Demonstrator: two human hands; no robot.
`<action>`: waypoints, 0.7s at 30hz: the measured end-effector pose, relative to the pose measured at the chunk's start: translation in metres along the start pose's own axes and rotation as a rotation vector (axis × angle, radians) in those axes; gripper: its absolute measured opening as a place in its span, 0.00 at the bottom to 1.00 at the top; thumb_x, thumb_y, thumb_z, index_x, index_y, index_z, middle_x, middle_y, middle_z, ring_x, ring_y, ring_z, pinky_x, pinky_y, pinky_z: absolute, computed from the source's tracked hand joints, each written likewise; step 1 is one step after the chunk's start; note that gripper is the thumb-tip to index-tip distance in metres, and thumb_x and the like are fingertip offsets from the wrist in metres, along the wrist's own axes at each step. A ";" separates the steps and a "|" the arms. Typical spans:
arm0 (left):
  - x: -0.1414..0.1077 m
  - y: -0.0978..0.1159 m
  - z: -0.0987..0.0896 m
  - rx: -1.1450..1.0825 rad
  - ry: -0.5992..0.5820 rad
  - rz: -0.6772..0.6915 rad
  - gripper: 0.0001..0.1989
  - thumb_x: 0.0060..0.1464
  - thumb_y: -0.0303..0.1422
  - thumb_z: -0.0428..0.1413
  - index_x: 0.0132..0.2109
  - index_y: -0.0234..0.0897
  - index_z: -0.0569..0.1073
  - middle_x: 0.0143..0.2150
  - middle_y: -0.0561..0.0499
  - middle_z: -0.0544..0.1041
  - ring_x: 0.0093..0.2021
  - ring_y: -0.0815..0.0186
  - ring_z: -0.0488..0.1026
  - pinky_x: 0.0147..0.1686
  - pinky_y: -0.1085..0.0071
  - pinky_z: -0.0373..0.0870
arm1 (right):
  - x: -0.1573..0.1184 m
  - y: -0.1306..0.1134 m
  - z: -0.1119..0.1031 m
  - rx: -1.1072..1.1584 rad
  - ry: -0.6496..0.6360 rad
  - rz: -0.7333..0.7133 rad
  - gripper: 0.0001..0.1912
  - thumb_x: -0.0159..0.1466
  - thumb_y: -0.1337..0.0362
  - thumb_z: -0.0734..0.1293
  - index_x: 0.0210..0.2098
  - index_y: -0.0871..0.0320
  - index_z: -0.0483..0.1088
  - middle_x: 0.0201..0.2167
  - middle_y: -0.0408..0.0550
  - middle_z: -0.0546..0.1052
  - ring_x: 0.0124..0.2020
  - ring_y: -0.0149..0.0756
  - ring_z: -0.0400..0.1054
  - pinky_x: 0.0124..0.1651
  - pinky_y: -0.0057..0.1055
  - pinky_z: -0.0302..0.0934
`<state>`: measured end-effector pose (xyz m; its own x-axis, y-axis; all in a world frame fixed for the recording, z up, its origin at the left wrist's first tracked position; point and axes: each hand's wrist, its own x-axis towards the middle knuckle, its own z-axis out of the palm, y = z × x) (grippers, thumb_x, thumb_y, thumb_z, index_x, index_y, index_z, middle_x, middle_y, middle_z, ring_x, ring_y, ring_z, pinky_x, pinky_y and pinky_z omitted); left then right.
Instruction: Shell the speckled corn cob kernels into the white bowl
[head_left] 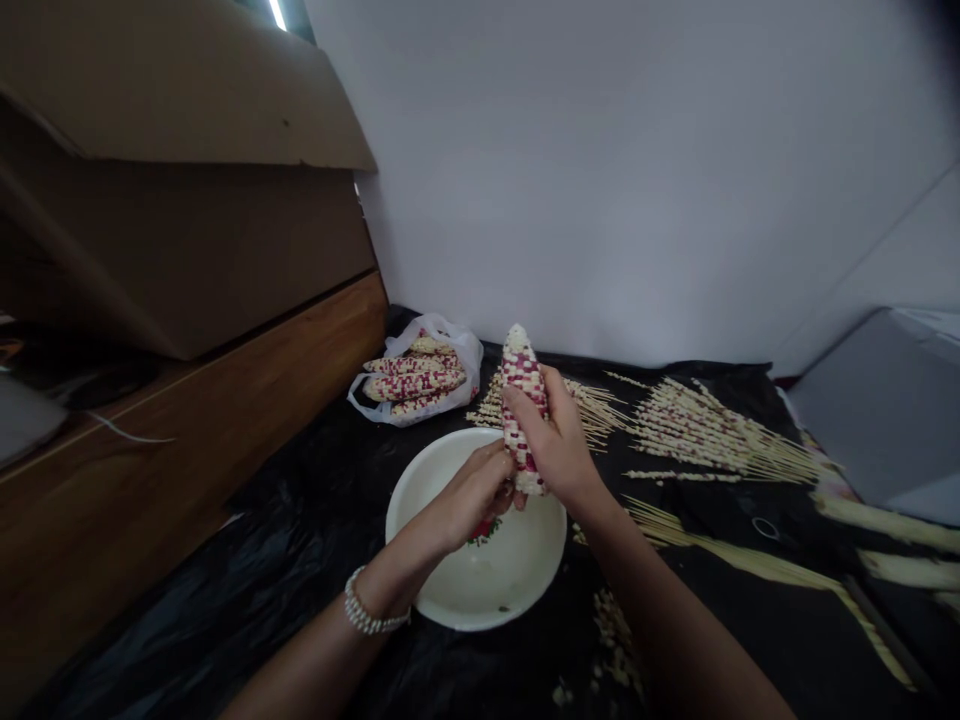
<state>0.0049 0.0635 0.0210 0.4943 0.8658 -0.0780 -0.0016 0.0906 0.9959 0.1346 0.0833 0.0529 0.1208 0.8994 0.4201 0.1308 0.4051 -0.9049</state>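
A corn cob (523, 400) with white and dark red kernels stands nearly upright over a white bowl (480, 600). My right hand (559, 435) is wrapped round its middle and right side, the thumb lying across the front. My left hand (480, 490), with a beaded bracelet on the wrist, has its fingers curled against the lower left of the cob; the fingertips are partly hidden. Inside the bowl, a red and green patch shows beneath my left hand, and a small dark speck lies near the front.
Behind the bowl, a plastic bag (471, 360) holds several cobs. Skewered kernels (690, 430) and bare sticks (675, 525) lie at right, with loose kernels (616, 640) nearer. Pale bare cobs (907, 570) lie far right. A cardboard box (225, 240) stands left; a white wall (637, 180) rises behind.
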 end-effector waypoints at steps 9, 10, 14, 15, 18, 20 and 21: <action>0.004 0.011 0.007 -0.163 0.039 -0.117 0.14 0.32 0.26 0.49 0.33 0.37 0.66 0.22 0.57 0.66 0.17 0.76 0.51 0.16 0.78 0.42 | 0.011 0.014 -0.001 0.404 -0.035 0.357 0.16 0.59 0.47 0.69 0.35 0.52 0.70 0.28 0.41 0.73 0.30 0.36 0.66 0.35 0.34 0.61; 0.004 0.013 0.005 -0.183 0.022 -0.117 0.13 0.34 0.26 0.49 0.33 0.37 0.66 0.22 0.57 0.66 0.17 0.76 0.50 0.16 0.77 0.41 | 0.012 0.015 -0.002 0.479 -0.035 0.410 0.17 0.58 0.46 0.69 0.35 0.52 0.69 0.28 0.41 0.73 0.29 0.36 0.67 0.33 0.33 0.61; 0.002 0.018 -0.001 -0.200 -0.001 -0.093 0.09 0.55 0.37 0.51 0.31 0.36 0.66 0.24 0.55 0.65 0.17 0.77 0.47 0.16 0.75 0.39 | 0.015 0.012 -0.002 0.654 0.003 0.457 0.15 0.56 0.50 0.71 0.35 0.52 0.68 0.29 0.40 0.74 0.30 0.35 0.68 0.33 0.32 0.61; 0.001 0.018 -0.001 -0.192 0.008 -0.087 0.14 0.59 0.42 0.51 0.31 0.36 0.66 0.25 0.55 0.65 0.18 0.77 0.47 0.17 0.75 0.39 | 0.015 0.011 -0.002 0.661 0.004 0.439 0.15 0.56 0.52 0.71 0.35 0.52 0.68 0.29 0.39 0.74 0.29 0.34 0.67 0.33 0.31 0.61; 0.001 0.016 0.001 -0.132 0.039 -0.069 0.22 0.60 0.52 0.53 0.34 0.36 0.67 0.26 0.55 0.64 0.20 0.76 0.51 0.17 0.75 0.39 | 0.014 0.007 -0.002 0.608 -0.027 0.389 0.15 0.55 0.53 0.73 0.36 0.53 0.70 0.26 0.37 0.72 0.26 0.31 0.63 0.32 0.30 0.57; 0.001 0.014 0.003 -0.090 0.045 -0.061 0.22 0.59 0.53 0.55 0.35 0.36 0.68 0.26 0.55 0.64 0.21 0.75 0.54 0.18 0.76 0.41 | 0.013 0.006 -0.002 0.566 -0.046 0.377 0.15 0.54 0.53 0.74 0.35 0.53 0.71 0.25 0.36 0.70 0.25 0.30 0.61 0.32 0.30 0.56; 0.001 0.014 0.004 -0.076 0.039 -0.060 0.22 0.59 0.52 0.55 0.36 0.36 0.68 0.26 0.55 0.64 0.21 0.75 0.55 0.18 0.76 0.42 | 0.012 0.006 -0.002 0.559 -0.053 0.377 0.15 0.54 0.53 0.74 0.34 0.54 0.71 0.25 0.36 0.70 0.25 0.29 0.60 0.32 0.30 0.56</action>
<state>0.0088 0.0637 0.0346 0.4611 0.8761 -0.1410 -0.0399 0.1792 0.9830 0.1385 0.0963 0.0528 0.0087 0.9969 0.0780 -0.4411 0.0738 -0.8944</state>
